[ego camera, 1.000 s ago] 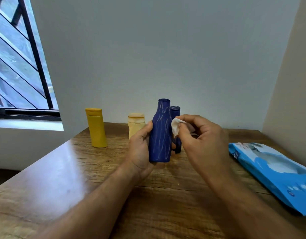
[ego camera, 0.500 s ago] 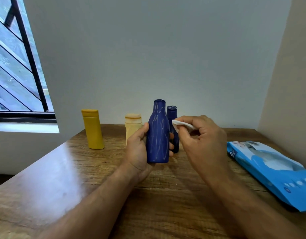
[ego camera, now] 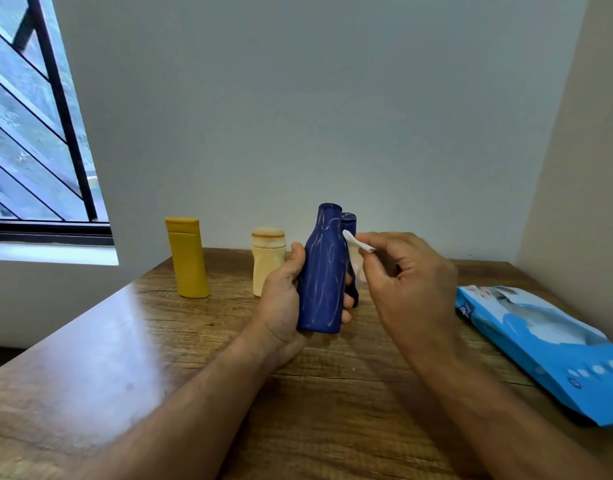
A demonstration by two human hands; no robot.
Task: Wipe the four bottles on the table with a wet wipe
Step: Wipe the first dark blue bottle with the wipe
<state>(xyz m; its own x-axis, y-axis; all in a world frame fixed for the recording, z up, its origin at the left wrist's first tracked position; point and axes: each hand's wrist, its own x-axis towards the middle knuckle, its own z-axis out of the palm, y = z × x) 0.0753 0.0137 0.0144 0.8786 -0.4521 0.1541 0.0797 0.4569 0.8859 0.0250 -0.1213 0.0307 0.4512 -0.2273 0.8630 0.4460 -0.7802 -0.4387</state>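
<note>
The wooden tabletop [ego camera: 90, 358] spreads beneath both hands. A blue wipes pack [ego camera: 554, 344] lies flat to the right of the right hand. The left hand [ego camera: 284, 299] grips the tall dark blue bottle [ego camera: 322, 275] upright, fingers curled round its body. A yellow bottle [ego camera: 188, 258] stands well left of that hand, a cream bottle [ego camera: 267, 258] just behind its thumb. The right hand [ego camera: 405, 282] pinches a white wet wipe [ego camera: 355, 247] at the held bottle's shoulder. A smaller dark blue bottle [ego camera: 349, 221] stands behind, between the hands.
</note>
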